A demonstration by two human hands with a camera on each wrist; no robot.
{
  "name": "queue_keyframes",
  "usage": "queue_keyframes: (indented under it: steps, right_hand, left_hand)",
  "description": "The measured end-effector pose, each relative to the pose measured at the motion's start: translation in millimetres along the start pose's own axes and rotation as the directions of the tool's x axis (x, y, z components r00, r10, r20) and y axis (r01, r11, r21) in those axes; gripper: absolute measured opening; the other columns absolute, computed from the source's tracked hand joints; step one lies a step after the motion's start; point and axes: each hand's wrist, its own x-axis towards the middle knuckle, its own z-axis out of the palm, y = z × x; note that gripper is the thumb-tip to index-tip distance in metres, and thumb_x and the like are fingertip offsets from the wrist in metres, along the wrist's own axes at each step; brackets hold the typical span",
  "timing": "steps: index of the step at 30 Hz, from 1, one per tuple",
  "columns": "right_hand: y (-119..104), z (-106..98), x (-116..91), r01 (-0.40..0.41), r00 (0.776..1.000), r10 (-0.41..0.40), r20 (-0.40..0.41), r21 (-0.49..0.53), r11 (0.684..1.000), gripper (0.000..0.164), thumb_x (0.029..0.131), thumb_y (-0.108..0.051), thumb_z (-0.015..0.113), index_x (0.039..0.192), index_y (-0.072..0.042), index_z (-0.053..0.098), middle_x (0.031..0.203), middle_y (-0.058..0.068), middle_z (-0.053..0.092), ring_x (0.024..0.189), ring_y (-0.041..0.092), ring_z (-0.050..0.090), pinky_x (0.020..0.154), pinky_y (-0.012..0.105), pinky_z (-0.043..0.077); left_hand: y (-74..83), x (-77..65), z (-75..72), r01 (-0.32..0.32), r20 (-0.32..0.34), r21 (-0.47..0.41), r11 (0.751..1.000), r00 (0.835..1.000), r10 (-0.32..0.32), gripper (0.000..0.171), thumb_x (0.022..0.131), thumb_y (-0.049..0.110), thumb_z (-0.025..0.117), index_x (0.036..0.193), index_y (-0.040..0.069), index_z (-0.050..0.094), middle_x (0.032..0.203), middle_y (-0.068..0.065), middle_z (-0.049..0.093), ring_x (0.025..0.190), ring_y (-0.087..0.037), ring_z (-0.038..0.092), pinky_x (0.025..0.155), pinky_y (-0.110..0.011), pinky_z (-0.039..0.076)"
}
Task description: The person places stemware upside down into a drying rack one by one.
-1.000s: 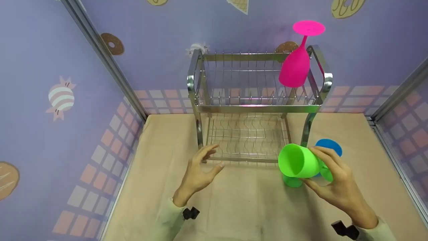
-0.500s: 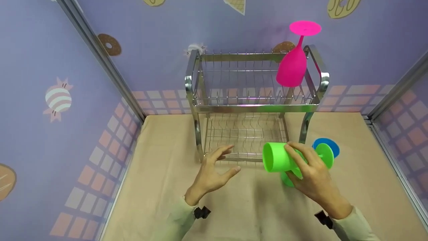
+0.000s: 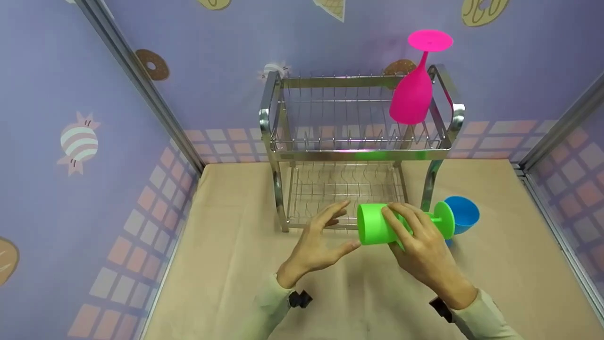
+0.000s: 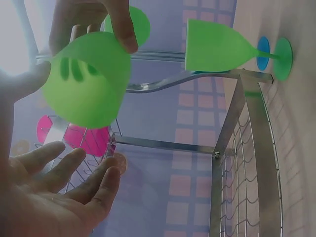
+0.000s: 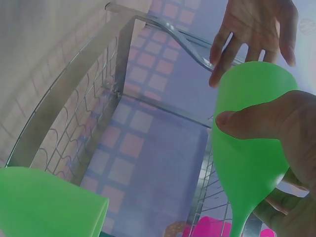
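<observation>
We see the green goblet [image 3: 375, 224] held in the air above the counter [image 3: 226, 283], between the two hands and just in front of the dish rack [image 3: 363, 155]. The right hand [image 3: 424, 250] grips it from its right side, thumb across the bowl and fingers curled around the far side. The left hand [image 3: 314, 248] waits at the mouth end, fingers spread and slightly bent, thumb apart, with hold of nothing; its thumb tip is just beside the rim, and we cannot tell whether they touch. The goblet lies on its side, its long axis running nearly level from left to right across the head view. Its mouth points left, toward the left palm, while its stem and round foot point right, the foot overlapping the blue goblet [image 3: 462, 215] in our line of sight. In the left wrist view we find a second green goblet [image 4: 217, 47] upright on the counter, near the rack. On the upper tier of the rack, toward the right end, the pink goblet [image 3: 413, 97] rests mouth down, foot uppermost.
</observation>
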Motion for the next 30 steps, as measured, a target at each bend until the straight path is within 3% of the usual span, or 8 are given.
queue_keyframes:
  steps: [5, 14, 20, 25, 30]
  right_hand:
    - [-2.3, 2.4, 3.6, 0.034, 0.999, -0.034, -0.018, -0.012, 0.999, 0.095, 0.056, 0.006, 0.102, 0.142, -0.002, 0.064, 0.136, 0.021, 0.066, 0.12, 0.042, 0.066, 0.102, 0.056, 0.061]
    - [-7.4, 4.2, 7.6, 0.039, 0.999, -0.039, -0.014, -0.023, 0.999, 0.089, 0.059, 0.005, 0.101, 0.141, -0.002, 0.065, 0.135, 0.022, 0.066, 0.119, 0.043, 0.066, 0.101, 0.057, 0.062]
    - [-13.0, 6.4, 9.4, 0.033, 0.999, -0.033, 0.012, -0.023, 0.999, 0.085, 0.065, 0.006, 0.098, 0.142, -0.002, 0.064, 0.137, 0.021, 0.065, 0.121, 0.043, 0.065, 0.102, 0.058, 0.061]
    - [-14.4, 6.9, 8.5, 0.028, 0.999, -0.027, 0.027, -0.03, 0.999, 0.086, 0.065, 0.004, 0.1, 0.143, -0.002, 0.063, 0.138, 0.021, 0.065, 0.122, 0.043, 0.065, 0.103, 0.058, 0.061]
    - [-13.7, 5.5, 7.0, 0.034, 0.999, -0.032, 0.033, -0.038, 0.999, 0.088, 0.066, -0.002, 0.102, 0.145, -0.003, 0.062, 0.141, 0.021, 0.063, 0.126, 0.042, 0.063, 0.106, 0.054, 0.06]
  left_hand:
    - [2.8, 5.4, 4.8, -0.038, 0.019, -0.064, 0.997, 0.999, 0.039, 0.081, 0.092, 0.028, 0.086, 0.161, 0.016, 0.046, 0.16, -0.007, 0.053, 0.139, -0.031, 0.062, 0.109, -0.037, 0.059]
    - [1.2, 8.0, 10.4, -0.062, 0.017, -0.167, 0.984, 0.998, 0.066, 0.082, 0.091, 0.021, 0.087, 0.162, 0.017, 0.045, 0.157, -0.007, 0.054, 0.138, -0.026, 0.062, 0.105, -0.036, 0.061]
    - [-2.7, 6.0, 9.0, -0.082, 0.001, -0.247, 0.965, 0.996, 0.085, 0.078, 0.091, 0.011, 0.086, 0.159, 0.008, 0.047, 0.155, -0.017, 0.054, 0.137, -0.031, 0.063, 0.105, -0.038, 0.061]
    - [-3.4, 4.9, 8.2, -0.088, -0.004, -0.244, 0.966, 0.996, 0.089, 0.076, 0.092, 0.011, 0.086, 0.158, 0.008, 0.048, 0.153, -0.016, 0.056, 0.133, -0.032, 0.065, 0.103, -0.037, 0.062]
    - [-1.8, 4.2, 6.6, -0.055, -0.013, -0.229, 0.972, 0.998, 0.053, 0.077, 0.091, 0.014, 0.087, 0.157, 0.013, 0.05, 0.15, -0.012, 0.057, 0.133, -0.03, 0.065, 0.103, -0.037, 0.062]
